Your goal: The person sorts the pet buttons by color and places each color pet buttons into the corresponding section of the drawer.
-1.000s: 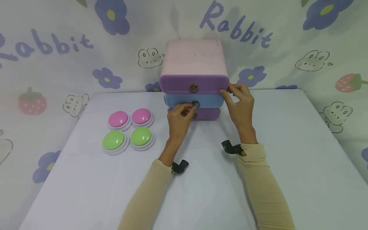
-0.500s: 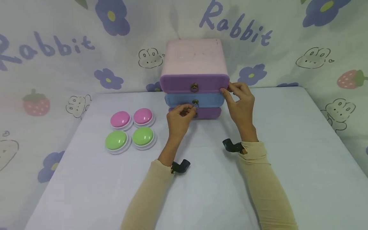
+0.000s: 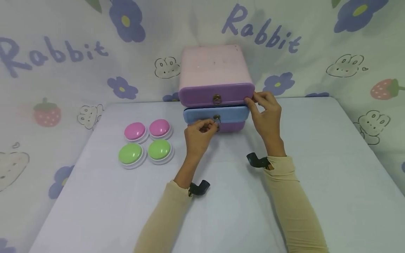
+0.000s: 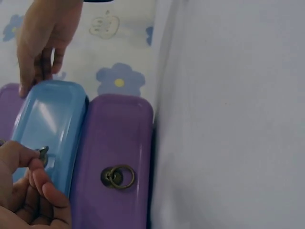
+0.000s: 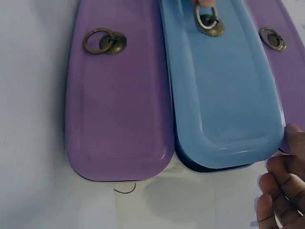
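Note:
A small three-drawer cabinet (image 3: 213, 65) with a pink top stands at the back of the table. My left hand (image 3: 198, 138) pinches the metal ring pull (image 4: 44, 153) of the blue middle drawer (image 3: 232, 114). That drawer sits slightly forward, with a dark gap along its edge in the right wrist view. At the right, my right hand (image 3: 268, 114) grips the lower corner of the purple top drawer (image 3: 202, 95), thumb on its front and fingers at the side. Below, the purple bottom drawer (image 4: 116, 138) is shut, its ring pull (image 4: 121, 177) hanging free.
On the table's left side stand two pink push buttons (image 3: 135, 131) and two green push buttons (image 3: 130, 153) with white bases. A patterned cloth (image 3: 300, 21) hangs behind the white table (image 3: 316, 158).
The blue middle drawer has come a little forward with my left hand, opening a dark gap at its top. The cabinet has tilted slightly. My right hand stays at the corner.

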### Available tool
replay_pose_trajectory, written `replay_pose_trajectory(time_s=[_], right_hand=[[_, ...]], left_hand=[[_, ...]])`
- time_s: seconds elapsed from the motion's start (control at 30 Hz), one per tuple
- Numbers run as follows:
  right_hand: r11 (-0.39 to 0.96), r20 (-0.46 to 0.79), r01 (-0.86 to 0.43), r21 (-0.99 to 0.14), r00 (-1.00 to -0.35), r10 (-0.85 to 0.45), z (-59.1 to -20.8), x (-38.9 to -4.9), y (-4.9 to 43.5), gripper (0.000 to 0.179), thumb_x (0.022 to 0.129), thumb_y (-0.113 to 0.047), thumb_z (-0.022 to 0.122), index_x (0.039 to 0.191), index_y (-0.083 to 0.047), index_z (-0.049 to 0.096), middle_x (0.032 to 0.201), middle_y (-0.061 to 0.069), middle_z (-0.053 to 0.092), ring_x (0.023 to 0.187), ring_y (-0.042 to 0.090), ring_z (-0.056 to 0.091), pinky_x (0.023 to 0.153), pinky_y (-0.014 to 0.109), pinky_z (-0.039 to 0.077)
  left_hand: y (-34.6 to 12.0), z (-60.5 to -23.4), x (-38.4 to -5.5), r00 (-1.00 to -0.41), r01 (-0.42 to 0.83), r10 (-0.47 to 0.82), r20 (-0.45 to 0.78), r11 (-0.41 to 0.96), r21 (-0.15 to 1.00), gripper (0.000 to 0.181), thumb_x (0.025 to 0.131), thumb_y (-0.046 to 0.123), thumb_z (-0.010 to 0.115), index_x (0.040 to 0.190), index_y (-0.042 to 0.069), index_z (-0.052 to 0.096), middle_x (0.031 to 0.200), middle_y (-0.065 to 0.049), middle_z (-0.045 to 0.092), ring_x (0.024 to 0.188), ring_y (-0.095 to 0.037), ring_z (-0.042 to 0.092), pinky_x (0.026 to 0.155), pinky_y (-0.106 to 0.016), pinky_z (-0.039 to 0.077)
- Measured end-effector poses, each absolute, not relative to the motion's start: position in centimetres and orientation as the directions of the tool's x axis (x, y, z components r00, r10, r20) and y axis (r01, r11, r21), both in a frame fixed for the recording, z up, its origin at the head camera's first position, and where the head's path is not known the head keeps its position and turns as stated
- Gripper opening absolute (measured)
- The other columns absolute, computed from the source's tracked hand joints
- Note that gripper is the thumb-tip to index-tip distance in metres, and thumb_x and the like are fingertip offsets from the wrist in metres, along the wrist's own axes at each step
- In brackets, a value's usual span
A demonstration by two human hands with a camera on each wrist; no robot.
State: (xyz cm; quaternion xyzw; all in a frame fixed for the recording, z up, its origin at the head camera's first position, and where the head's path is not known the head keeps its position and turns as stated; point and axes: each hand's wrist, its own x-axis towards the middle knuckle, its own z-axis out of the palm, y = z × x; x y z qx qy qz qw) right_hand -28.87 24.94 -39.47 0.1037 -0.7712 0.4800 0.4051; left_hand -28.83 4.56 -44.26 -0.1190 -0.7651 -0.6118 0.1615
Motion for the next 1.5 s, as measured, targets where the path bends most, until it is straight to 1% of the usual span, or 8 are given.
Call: replay_pose_trajectory(time_s=[0.17, 0.33, 0.53, 0.83, 1.03, 1.2, 1.33, 1.5], right_hand=[[0.533, 0.708, -0.524, -0.664, -0.67, 0.222, -40.5, -29.7, 25.9, 0.03, 0.089, -0.011, 0.076, 0.115, 0.003, 0.072, 0.101, 0.018, 0.065, 0.093, 0.026, 0.059, 0.083, 0.027, 0.044], [0.527, 0.695, -0.516, -0.675, -0.684, 0.22, -40.5, -29.7, 25.8, 0.03, 0.089, -0.013, 0.075, 0.116, 0.001, 0.072, 0.101, 0.016, 0.066, 0.095, 0.024, 0.06, 0.083, 0.029, 0.044], [0.501, 0.704, -0.541, -0.676, -0.676, 0.22, -40.3, -29.7, 25.8, 0.028, 0.089, -0.012, 0.076, 0.114, 0.001, 0.073, 0.101, 0.016, 0.067, 0.093, 0.025, 0.06, 0.081, 0.033, 0.045], [0.525, 0.69, -0.515, -0.678, -0.691, 0.214, -40.5, -29.7, 26.1, 0.03, 0.089, -0.013, 0.076, 0.116, 0.0, 0.073, 0.103, 0.015, 0.067, 0.094, 0.025, 0.06, 0.082, 0.029, 0.043], [0.515, 0.693, -0.523, -0.679, -0.688, 0.215, -40.5, -29.7, 26.0, 0.029, 0.089, -0.011, 0.076, 0.116, 0.0, 0.073, 0.103, 0.016, 0.067, 0.093, 0.025, 0.06, 0.08, 0.03, 0.043], [0.515, 0.692, -0.523, -0.679, -0.691, 0.21, -40.8, -29.6, 26.0, 0.03, 0.089, -0.012, 0.076, 0.116, 0.0, 0.073, 0.103, 0.015, 0.067, 0.094, 0.024, 0.06, 0.081, 0.032, 0.044], [0.523, 0.69, -0.519, -0.676, -0.694, 0.203, -40.9, -29.4, 26.0, 0.032, 0.089, -0.014, 0.076, 0.117, 0.0, 0.072, 0.104, 0.015, 0.067, 0.095, 0.023, 0.06, 0.082, 0.031, 0.045], [0.528, 0.7, -0.524, -0.669, -0.683, 0.209, -41.1, -29.4, 26.2, 0.032, 0.089, -0.014, 0.076, 0.117, 0.001, 0.072, 0.104, 0.016, 0.067, 0.095, 0.024, 0.06, 0.081, 0.033, 0.045]], left_hand=[[4.5, -44.0, -28.0, -0.923, 0.372, -0.01, 0.384, 0.229, 0.899, 0.013, 0.087, 0.014, 0.078, 0.09, 0.001, 0.077, 0.079, -0.003, 0.068, 0.072, -0.014, 0.062, 0.068, -0.023, 0.052], [4.1, -44.1, -27.1, -0.922, 0.374, -0.01, 0.388, 0.237, 0.896, 0.012, 0.087, 0.012, 0.078, 0.09, 0.001, 0.077, 0.078, -0.003, 0.068, 0.072, -0.014, 0.061, 0.067, -0.022, 0.051], [3.9, -43.8, -26.0, -0.919, 0.385, 0.006, 0.394, 0.23, 0.894, 0.013, 0.088, 0.013, 0.077, 0.091, 0.001, 0.077, 0.079, -0.003, 0.068, 0.072, -0.014, 0.062, 0.068, -0.023, 0.053], [3.7, -44.3, -24.7, -0.917, 0.389, 0.003, 0.399, 0.227, 0.893, 0.012, 0.087, 0.013, 0.079, 0.092, 0.003, 0.078, 0.08, -0.005, 0.069, 0.073, -0.013, 0.061, 0.068, -0.023, 0.051], [3.7, -44.3, -23.9, -0.909, 0.403, -0.002, 0.416, 0.243, 0.882, 0.011, 0.087, 0.007, 0.078, 0.092, -0.002, 0.077, 0.08, -0.01, 0.069, 0.072, -0.021, 0.062, 0.068, -0.025, 0.051], [3.8, -42.9, -22.3, -0.901, 0.418, -0.007, 0.433, 0.247, 0.874, 0.009, 0.085, -0.002, 0.076, 0.091, -0.009, 0.074, 0.079, -0.016, 0.068, 0.072, -0.025, 0.062, 0.067, -0.027, 0.052], [4.0, -41.8, -20.9, -0.899, 0.422, -0.013, 0.437, 0.239, 0.875, 0.007, 0.085, -0.005, 0.075, 0.089, -0.009, 0.074, 0.078, -0.016, 0.067, 0.071, -0.023, 0.061, 0.067, -0.026, 0.052], [4.2, -42.0, -20.2, -0.896, 0.43, -0.007, 0.444, 0.236, 0.871, 0.006, 0.085, -0.004, 0.075, 0.088, -0.009, 0.074, 0.077, -0.016, 0.067, 0.07, -0.024, 0.061, 0.066, -0.026, 0.051]])
